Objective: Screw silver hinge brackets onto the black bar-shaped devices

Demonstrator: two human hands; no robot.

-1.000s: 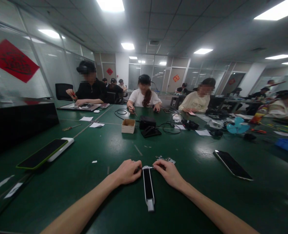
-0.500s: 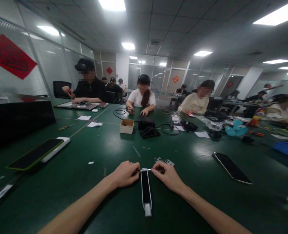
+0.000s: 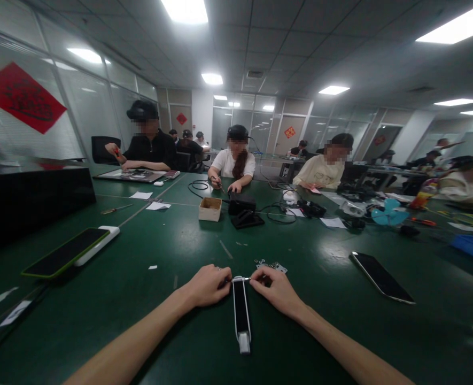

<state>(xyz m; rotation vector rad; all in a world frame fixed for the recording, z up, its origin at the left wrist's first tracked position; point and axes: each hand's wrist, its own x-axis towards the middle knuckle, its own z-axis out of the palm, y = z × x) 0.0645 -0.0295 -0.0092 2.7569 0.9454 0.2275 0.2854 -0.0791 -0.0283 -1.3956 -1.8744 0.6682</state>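
Note:
A long, narrow white frame with a black middle [image 3: 241, 313] lies on the green table, its near end a pale block. At its far end my left hand [image 3: 209, 286] is closed in a pinch from the left side; what its fingertips hold is too small to make out. From the right my right hand [image 3: 274, 286] pinches a thin metal rod [image 3: 248, 279] that sticks out of the frame's far end. Just beyond my right hand lies a small heap of metal parts [image 3: 272, 266], partly hidden by the fingers.
A smartphone [image 3: 381, 278] lies to the right, and a green-edged phone [image 3: 64, 253] rests on a white block at left. Farther off stand a small open box [image 3: 210, 209], a black device [image 3: 242, 203] and a blue fan blade [image 3: 389, 213]. Several people sit around the tables.
The camera view has shifted slightly, so the surroundings sit a little farther right. Both hands keep their grip at the far end of the frame.

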